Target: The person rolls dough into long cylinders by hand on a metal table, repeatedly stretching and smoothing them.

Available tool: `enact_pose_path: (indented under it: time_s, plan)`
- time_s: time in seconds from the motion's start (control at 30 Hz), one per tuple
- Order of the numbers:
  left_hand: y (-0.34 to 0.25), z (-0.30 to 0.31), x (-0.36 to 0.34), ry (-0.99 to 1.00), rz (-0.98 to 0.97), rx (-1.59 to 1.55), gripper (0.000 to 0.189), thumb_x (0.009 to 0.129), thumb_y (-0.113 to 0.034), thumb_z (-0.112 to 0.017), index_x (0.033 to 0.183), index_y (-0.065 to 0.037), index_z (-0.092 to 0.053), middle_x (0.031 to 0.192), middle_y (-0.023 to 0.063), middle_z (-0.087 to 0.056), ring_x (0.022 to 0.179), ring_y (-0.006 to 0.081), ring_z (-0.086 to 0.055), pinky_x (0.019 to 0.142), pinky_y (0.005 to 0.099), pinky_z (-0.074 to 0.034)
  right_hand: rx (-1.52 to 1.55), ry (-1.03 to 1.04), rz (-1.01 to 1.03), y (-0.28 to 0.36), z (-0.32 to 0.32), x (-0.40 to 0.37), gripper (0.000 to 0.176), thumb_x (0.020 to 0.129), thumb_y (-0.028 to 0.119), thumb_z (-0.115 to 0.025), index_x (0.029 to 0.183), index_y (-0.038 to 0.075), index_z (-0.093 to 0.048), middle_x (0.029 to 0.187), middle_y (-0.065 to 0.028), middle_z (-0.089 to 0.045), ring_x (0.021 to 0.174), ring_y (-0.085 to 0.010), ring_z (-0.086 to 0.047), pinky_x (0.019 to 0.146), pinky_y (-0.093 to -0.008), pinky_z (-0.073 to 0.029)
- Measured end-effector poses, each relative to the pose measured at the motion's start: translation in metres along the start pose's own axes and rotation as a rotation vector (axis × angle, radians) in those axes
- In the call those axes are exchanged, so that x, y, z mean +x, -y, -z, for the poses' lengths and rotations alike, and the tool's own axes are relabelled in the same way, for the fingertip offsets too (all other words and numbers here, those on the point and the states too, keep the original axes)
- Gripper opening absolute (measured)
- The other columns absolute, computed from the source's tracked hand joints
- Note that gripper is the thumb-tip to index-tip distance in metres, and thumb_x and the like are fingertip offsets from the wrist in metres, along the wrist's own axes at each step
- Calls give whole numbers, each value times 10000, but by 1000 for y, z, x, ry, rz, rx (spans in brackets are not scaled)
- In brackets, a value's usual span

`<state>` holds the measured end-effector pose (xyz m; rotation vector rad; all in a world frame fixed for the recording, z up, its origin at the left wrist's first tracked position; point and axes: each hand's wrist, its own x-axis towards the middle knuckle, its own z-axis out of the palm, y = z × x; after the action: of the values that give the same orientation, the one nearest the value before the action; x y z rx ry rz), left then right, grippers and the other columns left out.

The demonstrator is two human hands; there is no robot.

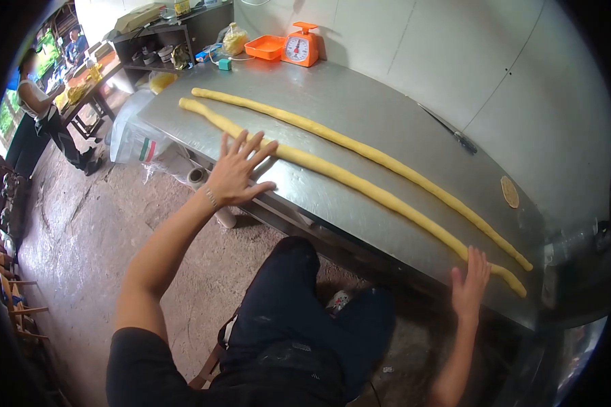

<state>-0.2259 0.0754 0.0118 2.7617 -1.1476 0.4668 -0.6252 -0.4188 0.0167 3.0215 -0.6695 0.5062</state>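
Two long yellow ropes of dough lie side by side along the steel table (360, 224). My left hand (237, 169) is open, fingers spread, its fingertips at the near dough rope (346, 178) towards its left part. Near that rope's right end, my right hand (471, 281) is open with fingers stretched out, its fingertips over the dough. The far dough rope (373, 154) runs behind, apart from both hands. Each rope is slightly uneven in thickness and narrows at the ends.
At the table's back stand an orange kitchen scale (300, 47), an orange tray (265, 47) and a yellowish bag (235, 39). A knife-like tool (458, 136) and a flat round piece (509, 192) lie near the wall. A person (44, 102) stands at another table, far left.
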Motion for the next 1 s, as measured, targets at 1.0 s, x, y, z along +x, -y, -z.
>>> enact_pose_path:
  time_s: [1.0]
  plan:
    - [45, -21, 53, 46, 110, 57, 998, 931, -862, -486, 1709, -257, -325, 1763, 288, -198, 1594, 592, -165, 1293, 689, -86, -102, 55, -103, -76, -17, 40, 714, 1128, 573, -417, 1704, 159, -344, 1755, -193, -311, 1630, -403, -250, 1323, -571, -118]
